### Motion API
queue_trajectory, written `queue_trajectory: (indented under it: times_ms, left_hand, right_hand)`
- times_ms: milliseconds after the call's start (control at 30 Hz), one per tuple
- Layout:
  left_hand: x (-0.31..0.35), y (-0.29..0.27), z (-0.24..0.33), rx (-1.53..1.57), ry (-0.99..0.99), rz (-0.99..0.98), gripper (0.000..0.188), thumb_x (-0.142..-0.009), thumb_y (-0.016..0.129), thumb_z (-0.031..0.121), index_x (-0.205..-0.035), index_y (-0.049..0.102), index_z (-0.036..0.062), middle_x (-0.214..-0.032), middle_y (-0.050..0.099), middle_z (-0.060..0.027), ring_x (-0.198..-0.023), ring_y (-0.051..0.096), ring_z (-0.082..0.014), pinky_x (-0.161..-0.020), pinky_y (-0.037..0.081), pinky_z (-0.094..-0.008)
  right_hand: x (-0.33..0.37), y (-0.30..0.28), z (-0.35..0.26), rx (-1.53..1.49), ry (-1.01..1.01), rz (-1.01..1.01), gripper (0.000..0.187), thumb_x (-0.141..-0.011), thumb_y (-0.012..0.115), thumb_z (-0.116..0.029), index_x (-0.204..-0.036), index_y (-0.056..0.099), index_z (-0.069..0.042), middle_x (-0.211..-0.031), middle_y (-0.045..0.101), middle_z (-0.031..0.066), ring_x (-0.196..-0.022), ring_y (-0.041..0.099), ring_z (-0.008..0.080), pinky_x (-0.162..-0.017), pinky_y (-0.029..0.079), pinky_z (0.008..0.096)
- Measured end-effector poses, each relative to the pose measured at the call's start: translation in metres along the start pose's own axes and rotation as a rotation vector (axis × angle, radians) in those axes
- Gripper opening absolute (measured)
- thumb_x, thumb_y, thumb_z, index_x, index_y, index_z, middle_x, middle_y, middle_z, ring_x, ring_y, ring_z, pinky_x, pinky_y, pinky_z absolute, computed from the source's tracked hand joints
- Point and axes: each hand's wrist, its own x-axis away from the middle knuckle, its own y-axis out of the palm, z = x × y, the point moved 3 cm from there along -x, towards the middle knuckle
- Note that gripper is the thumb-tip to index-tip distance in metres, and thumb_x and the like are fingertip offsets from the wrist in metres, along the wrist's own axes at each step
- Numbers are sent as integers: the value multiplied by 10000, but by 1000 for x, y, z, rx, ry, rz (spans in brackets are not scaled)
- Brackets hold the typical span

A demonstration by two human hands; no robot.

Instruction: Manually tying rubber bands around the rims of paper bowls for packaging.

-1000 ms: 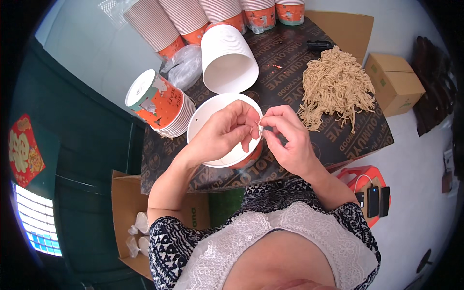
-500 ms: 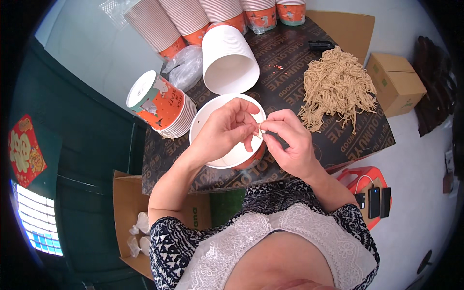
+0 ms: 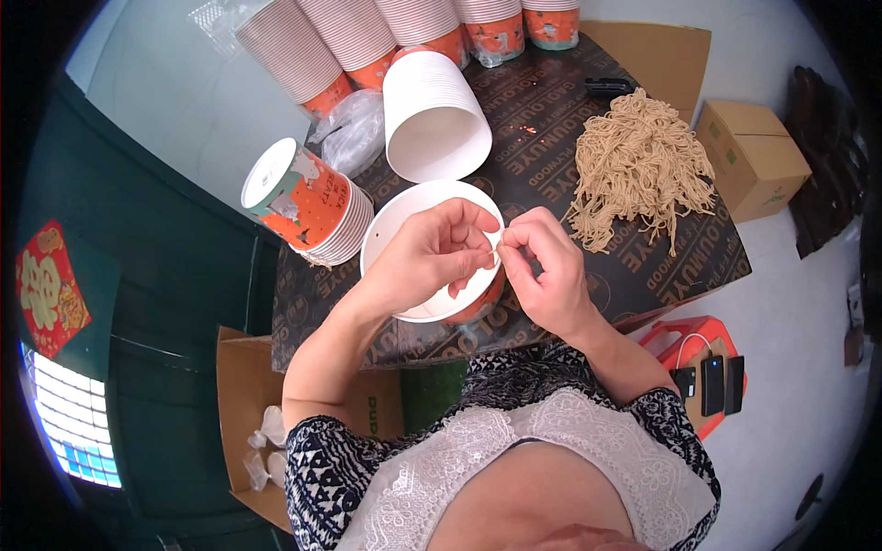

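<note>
Both my hands meet over the right side of an orange paper bucket (image 3: 397,209) with a white inside, which stands upright near the table's front edge. A small dark hole shows in its left inner wall. My left hand (image 3: 430,250) reaches across the opening, thumb and fingertips pinched on a thin pale cord (image 3: 496,254). On the other side, my right hand (image 3: 548,275) pinches the same cord between thumb and forefinger. My fingers hide most of it. A heap of tan cords (image 3: 638,170) lies to the right of my right hand.
Beyond the bucket, a nested stack of white-lined buckets (image 3: 436,115) lies on its side. Another orange stack (image 3: 308,197) leans at the left. More stacks (image 3: 289,55), a clear plastic bag (image 3: 354,138) and a black object (image 3: 608,86) are farther back. A red stool (image 3: 684,331) holds phones at right.
My hands have shifted slightly, the right one a little to the left. My fingertips stay together on the cord. The bucket and the stacks have not visibly moved.
</note>
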Motion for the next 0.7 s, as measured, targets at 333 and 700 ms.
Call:
queue_trajectory:
  times_ms: [333, 700]
  left_hand:
    - [0, 0, 4, -42, -30, 70, 45, -884, 622, -47, -927, 611, -52, -772, 625, -60, -584, 573, -91, -504, 457, -220]
    - [-3, 4, 2, 8, -28, 14, 72, -884, 666, 2, -905, 618, -47, -759, 626, -59, -592, 577, -97, -523, 454, -229]
  right_hand:
    - [-14, -18, -10, -36, -183, -69, 125, -875, 609, 14, -985, 666, 22, -928, 612, 125, -788, 605, 249, -677, 490, 325]
    - [-18, -12, -7, -68, -229, -182, 155, -870, 620, -2, -1010, 677, 33, -950, 599, 126, -841, 581, 263, -712, 478, 334]
